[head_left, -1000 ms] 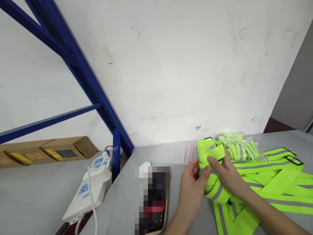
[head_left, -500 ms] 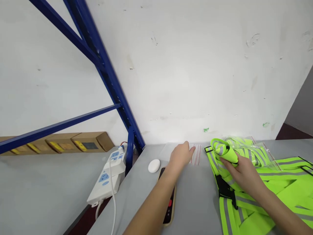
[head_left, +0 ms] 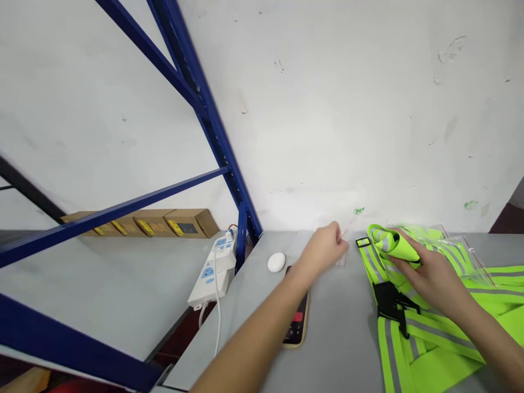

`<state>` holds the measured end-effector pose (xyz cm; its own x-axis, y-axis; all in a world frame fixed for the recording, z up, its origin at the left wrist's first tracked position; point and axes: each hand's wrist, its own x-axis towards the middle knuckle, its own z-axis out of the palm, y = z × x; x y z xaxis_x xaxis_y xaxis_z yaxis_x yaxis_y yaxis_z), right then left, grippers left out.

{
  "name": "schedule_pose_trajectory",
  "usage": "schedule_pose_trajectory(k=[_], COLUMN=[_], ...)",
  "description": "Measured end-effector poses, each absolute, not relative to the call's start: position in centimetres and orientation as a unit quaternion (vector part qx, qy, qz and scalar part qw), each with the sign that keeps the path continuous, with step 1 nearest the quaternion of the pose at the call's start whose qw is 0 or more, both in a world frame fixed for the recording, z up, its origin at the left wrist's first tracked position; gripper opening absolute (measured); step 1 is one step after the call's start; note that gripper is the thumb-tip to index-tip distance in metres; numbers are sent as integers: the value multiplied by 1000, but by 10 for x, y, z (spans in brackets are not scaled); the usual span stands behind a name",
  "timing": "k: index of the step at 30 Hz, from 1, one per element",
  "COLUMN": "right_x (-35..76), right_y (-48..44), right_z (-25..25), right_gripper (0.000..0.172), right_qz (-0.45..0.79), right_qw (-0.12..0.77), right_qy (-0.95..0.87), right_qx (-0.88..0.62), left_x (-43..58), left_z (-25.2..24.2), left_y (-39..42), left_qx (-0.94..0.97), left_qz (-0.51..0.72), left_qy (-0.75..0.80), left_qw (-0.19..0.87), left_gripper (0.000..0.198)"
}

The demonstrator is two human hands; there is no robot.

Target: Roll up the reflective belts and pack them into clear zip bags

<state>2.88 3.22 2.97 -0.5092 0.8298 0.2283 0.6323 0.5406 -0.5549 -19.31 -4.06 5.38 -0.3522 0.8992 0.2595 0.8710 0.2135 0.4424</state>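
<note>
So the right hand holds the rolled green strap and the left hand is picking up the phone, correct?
Not the phone. In the head view the left hand pinches the clear bag; the phone lies under the forearm. The right hand does hold the rolled green strap.

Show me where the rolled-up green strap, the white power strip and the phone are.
rolled green strap point(head_left: 393, 245): head view, top of the roll.
white power strip point(head_left: 208, 275): head view, middle of its socket face.
phone point(head_left: 298, 325): head view, lower part of its screen.
</note>
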Motion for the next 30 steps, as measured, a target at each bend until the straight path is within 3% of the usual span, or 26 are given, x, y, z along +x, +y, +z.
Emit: schedule_pose_trajectory(k=[4,8,11,14,16,18,23,27,30], right_x=[36,47,57,64,67,67,64,54,47], right_y=[39,43,36,23,16,13,17,10,4], right_z=[30,36,34,20,7,-6,-19,-5,6], right_gripper=[47,41,44,46,55,61,55,51,43], right_qz=[146,-116,-324,-400,-417,-431,-429,-310,-191], right_qw=[304,389,347,291,274,261,219,134,116], right_qy=[-841,-858,-853,-850,-852,-850,-857,-890,-869], right_qx=[-424,-314,-220,-180,-160,-152,-182,-307,-441], left_x=[-137,-118,-119,-121,-121,-121,-118,-118,-119], left_z=[20,-22,-37,-37,-33,-30,-31,-31,-28], left_y=[-60,-58,-54,-55,-55,-54,-52,-55,-59], left_qx=[583,610,610,614,621,614,604,653,648], left_qz=[330,343,350,361,371,390,456,469,437], left_qy=[738,703,697,686,673,671,650,583,594], left_qw=[87,128,139,150,154,147,61,-118,-190], left_gripper=[14,23,29,17,14,24,26,24,24])
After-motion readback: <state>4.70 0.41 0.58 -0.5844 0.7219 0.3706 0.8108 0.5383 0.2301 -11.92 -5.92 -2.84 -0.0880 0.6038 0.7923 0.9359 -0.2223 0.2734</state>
